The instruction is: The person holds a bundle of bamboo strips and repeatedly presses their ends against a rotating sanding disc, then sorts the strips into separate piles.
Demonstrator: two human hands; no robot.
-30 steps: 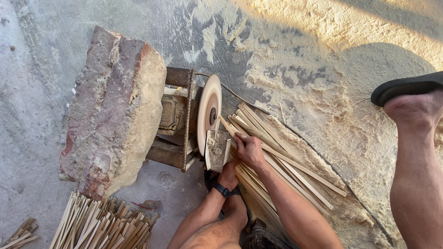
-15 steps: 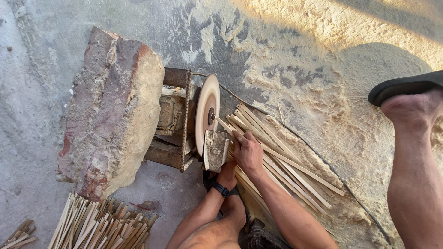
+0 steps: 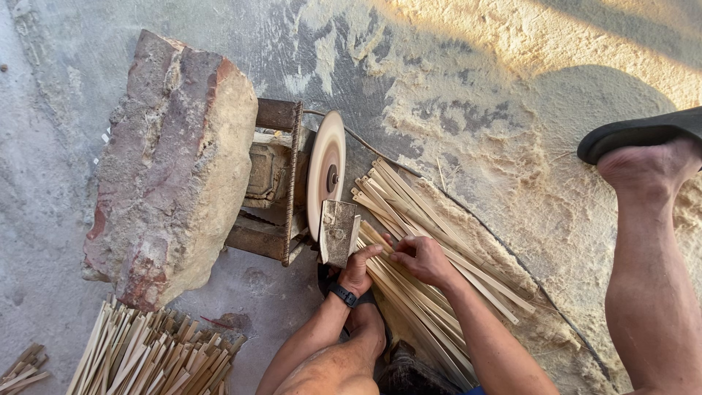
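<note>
A round tan sanding disc (image 3: 326, 172) stands on edge on a rusty metal frame (image 3: 274, 183), with a small metal rest block (image 3: 336, 232) in front of it. My left hand (image 3: 357, 267), a dark watch on its wrist, touches the near end of a thin wooden stick (image 3: 373, 235) beside the block. My right hand (image 3: 422, 259) pinches the same stick from the right. Both hands lie over a heap of long pale sticks (image 3: 431, 249) spread on the ground.
A big rough stone slab (image 3: 172, 164) weighs on the frame at left. Another bundle of sticks (image 3: 157, 351) lies at bottom left. Sawdust (image 3: 526, 110) covers the concrete at right. My leg and a black sandal (image 3: 636, 133) are at far right. A cable (image 3: 380, 150) curves past the disc.
Both hands have drawn back from the disc toward me, to the near end of the stick pile beside the metal block. The camera has tilted slightly.
</note>
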